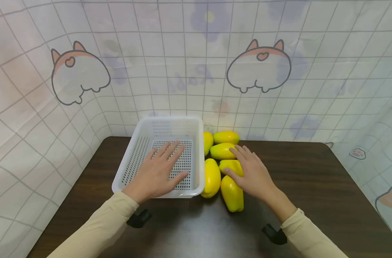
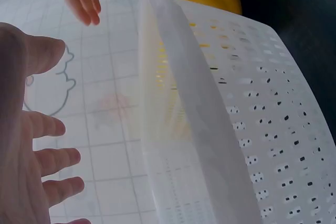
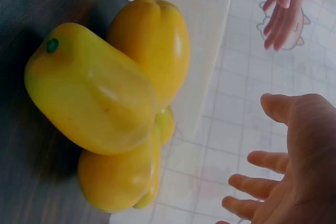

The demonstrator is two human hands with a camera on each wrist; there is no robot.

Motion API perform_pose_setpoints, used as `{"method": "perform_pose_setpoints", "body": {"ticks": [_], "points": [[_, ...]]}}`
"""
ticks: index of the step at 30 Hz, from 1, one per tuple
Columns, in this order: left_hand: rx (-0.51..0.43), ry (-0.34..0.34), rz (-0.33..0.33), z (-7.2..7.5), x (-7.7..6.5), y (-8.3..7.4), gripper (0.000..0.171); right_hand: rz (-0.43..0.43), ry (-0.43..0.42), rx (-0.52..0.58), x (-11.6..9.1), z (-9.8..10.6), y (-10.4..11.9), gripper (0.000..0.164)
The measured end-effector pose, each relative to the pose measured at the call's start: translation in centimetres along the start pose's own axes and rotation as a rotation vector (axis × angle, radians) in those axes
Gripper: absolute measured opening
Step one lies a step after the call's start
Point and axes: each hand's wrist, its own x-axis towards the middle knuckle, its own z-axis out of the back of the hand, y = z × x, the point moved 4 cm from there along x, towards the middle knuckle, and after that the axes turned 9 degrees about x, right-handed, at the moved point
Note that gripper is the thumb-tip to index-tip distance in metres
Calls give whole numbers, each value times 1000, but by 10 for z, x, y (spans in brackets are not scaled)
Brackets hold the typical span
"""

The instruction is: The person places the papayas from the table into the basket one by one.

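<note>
My left hand (image 1: pixel 158 173) is held over a white perforated plastic basket (image 1: pixel 200 157), its fingers spread and nothing in them. In the left wrist view a gap shows between those fingers and the basket's rim (image 2: pixel 181 72). To the basket's right lie several smooth yellow oblong fruits, papaya-like in shape, among them a long one (image 1: pixel 210 179) against the basket and a front one (image 1: pixel 232 194). Above the right side of this group hovers my right hand (image 1: pixel 254 173), fingers extended and holding nothing. The right wrist view shows a fruit (image 3: pixel 89 87) with a green stem spot, apart from that hand.
Everything stands on a dark brown wooden table (image 1: pixel 299 179). A white gridded curtain (image 1: pixel 170 82) with cartoon animals hangs behind the table and along its sides. Black straps (image 1: pixel 139 218) show below both wrists.
</note>
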Motion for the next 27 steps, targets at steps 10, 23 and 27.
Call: {"method": "perform_pose_setpoints", "body": {"ticks": [10,23,27], "points": [[-12,-56,11,-1,-7,10,72,17,-74,114,-6,1,-12,57],[-27,-98,42,-3,-16,21,73,29,-88,208,-12,4,-17,52],[-30,-104,54,-5,-21,25,73,40,-97,231,-15,2,-20,50]]}}
